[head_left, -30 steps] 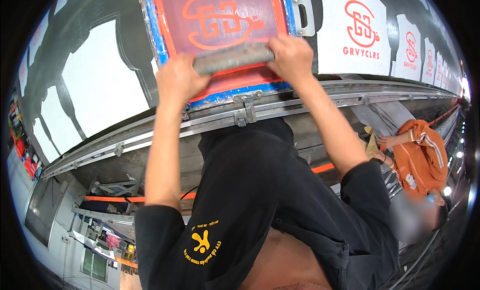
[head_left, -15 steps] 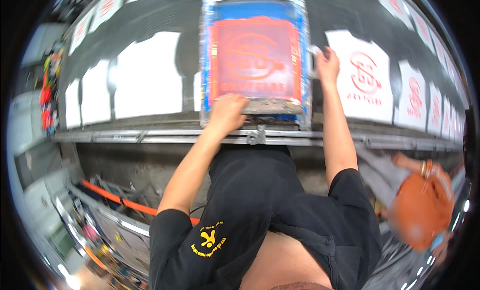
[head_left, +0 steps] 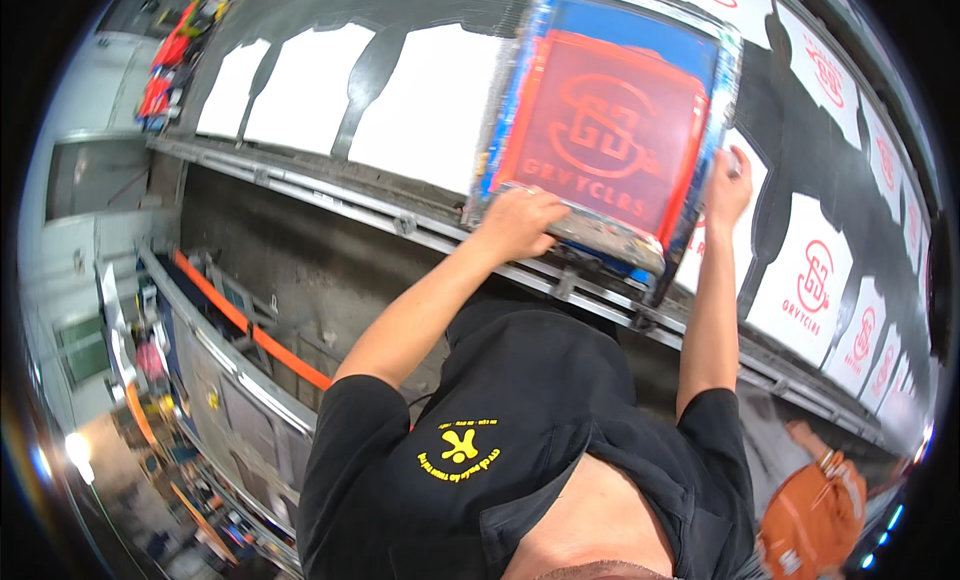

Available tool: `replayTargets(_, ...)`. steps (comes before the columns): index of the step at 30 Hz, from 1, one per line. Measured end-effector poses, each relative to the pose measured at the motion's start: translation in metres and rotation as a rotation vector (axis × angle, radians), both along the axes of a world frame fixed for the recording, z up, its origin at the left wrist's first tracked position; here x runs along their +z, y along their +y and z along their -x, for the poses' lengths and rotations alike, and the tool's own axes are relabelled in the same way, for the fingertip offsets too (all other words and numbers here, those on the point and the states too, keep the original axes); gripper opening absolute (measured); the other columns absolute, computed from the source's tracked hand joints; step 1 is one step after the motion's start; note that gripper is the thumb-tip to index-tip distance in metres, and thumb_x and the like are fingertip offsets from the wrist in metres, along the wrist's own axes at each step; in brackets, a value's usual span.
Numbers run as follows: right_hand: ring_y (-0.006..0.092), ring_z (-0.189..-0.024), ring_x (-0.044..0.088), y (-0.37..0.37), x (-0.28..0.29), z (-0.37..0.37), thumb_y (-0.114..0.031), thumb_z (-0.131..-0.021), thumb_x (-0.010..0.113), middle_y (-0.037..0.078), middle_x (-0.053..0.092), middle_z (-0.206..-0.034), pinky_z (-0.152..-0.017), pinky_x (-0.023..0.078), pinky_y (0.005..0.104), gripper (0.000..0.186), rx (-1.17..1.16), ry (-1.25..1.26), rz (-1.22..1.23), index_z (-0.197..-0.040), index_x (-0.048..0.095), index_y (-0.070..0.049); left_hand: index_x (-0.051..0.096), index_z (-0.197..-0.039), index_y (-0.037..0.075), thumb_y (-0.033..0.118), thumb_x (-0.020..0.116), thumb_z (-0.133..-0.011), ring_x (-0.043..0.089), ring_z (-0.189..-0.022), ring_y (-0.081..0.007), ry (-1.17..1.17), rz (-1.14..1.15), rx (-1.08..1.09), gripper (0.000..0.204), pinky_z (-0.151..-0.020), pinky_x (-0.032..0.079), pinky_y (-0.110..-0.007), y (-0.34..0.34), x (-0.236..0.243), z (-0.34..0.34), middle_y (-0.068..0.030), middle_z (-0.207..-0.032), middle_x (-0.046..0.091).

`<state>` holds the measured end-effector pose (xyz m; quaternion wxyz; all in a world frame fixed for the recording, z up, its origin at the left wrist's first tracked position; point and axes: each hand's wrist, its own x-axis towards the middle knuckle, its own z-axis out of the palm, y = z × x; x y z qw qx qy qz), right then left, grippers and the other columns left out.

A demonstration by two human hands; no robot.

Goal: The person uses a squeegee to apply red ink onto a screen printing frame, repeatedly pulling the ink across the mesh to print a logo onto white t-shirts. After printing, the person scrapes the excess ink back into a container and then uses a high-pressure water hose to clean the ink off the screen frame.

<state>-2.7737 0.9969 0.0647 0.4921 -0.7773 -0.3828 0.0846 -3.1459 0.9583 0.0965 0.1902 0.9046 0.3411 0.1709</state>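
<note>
My left hand [head_left: 518,222] is closed on a grey, ink-stained squeegee [head_left: 620,235] lying across the near end of a screen frame [head_left: 625,32]. The frame has a blue border and a red-inked mesh showing a looped emblem with lettering. My right hand [head_left: 728,190] has its fingers curled round the handle at the frame's right side. The screen sits over a long dark printing table [head_left: 300,10], between blank white shirt pieces [head_left: 420,110] to the left and pieces with red prints [head_left: 805,270] to the right.
A metal rail [head_left: 400,225] runs along the table's near edge. An orange bar [head_left: 250,330] and metal frames stand below at the left, beside a cluttered wall area. A co-worker in orange [head_left: 810,510] is at the lower right, close to the rail.
My right hand has left the squeegee for the frame's side handle. The squeegee is down at the frame's near end. The view has turned, so the screen appears further right and tilted.
</note>
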Motion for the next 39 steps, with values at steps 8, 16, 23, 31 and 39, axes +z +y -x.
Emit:
replayTargets(8, 0.0153, -0.065, 0.061, 0.067, -0.035, 0.209, -0.030, -0.094, 0.070, 0.006, 0.067, -0.071, -0.066, 0.050, 0.0348, 0.032, -0.065, 0.147, 0.107, -0.120, 0.071, -0.011, 0.066, -0.093, 0.009, 0.047, 0.084, -0.072, 0.068, -0.090, -0.0272, 0.282, -0.069, -0.151, 0.047, -0.078, 0.056, -0.042, 0.127, -0.002, 0.173, -0.0069, -0.089, 0.065)
replayTargets(16, 0.0176, -0.064, 0.061, 0.094, -0.060, 0.251, -0.034, -0.093, 0.070, 0.006, 0.065, -0.068, -0.068, 0.050, 0.0352, 0.034, -0.109, 0.151, 0.215, -0.122, 0.070, -0.015, 0.071, -0.098, 0.003, 0.060, 0.078, -0.078, 0.070, -0.093, -0.0363, 0.440, 0.374, -0.245, 0.061, -0.081, 0.055, -0.049, 0.190, -0.016, 0.203, -0.0165, -0.092, 0.071)
replayTargets(23, 0.0190, -0.064, 0.063, 0.099, -0.055, 0.249, -0.036, -0.092, 0.070, 0.006, 0.065, -0.068, -0.067, 0.051, 0.0366, 0.035, -0.082, 0.117, 0.253, -0.123, 0.069, -0.018, 0.074, -0.104, 0.000, 0.065, 0.082, -0.073, 0.071, -0.095, -0.0380, 0.621, 0.731, -0.260, 0.073, -0.083, 0.054, -0.047, 0.240, -0.004, 0.176, -0.0235, -0.100, 0.073)
replayTargets(31, 0.0189, -0.068, 0.067, 0.096, -0.052, 0.250, -0.038, -0.091, 0.073, 0.007, 0.069, -0.074, -0.070, 0.053, 0.0360, 0.038, -0.129, 0.098, 0.305, -0.123, 0.069, -0.018, 0.073, -0.109, 0.010, 0.061, 0.078, -0.078, 0.071, -0.098, -0.0343, 0.360, 0.068, -0.140, 0.060, -0.081, 0.056, -0.048, 0.323, 0.007, 0.146, -0.0117, -0.102, 0.074)
replayTargets(39, 0.0102, -0.070, 0.056, 0.093, -0.040, 0.256, -0.039, -0.093, 0.076, 0.002, 0.064, -0.078, -0.069, 0.049, 0.0294, 0.044, -0.128, 0.183, 0.364, -0.125, 0.068, -0.010, 0.073, -0.108, 0.012, 0.050, 0.076, -0.083, 0.070, -0.098, -0.0326, 0.336, -0.041, -0.117, 0.045, -0.080, 0.057, -0.048, 0.390, -0.013, 0.127, -0.0096, -0.104, 0.075)
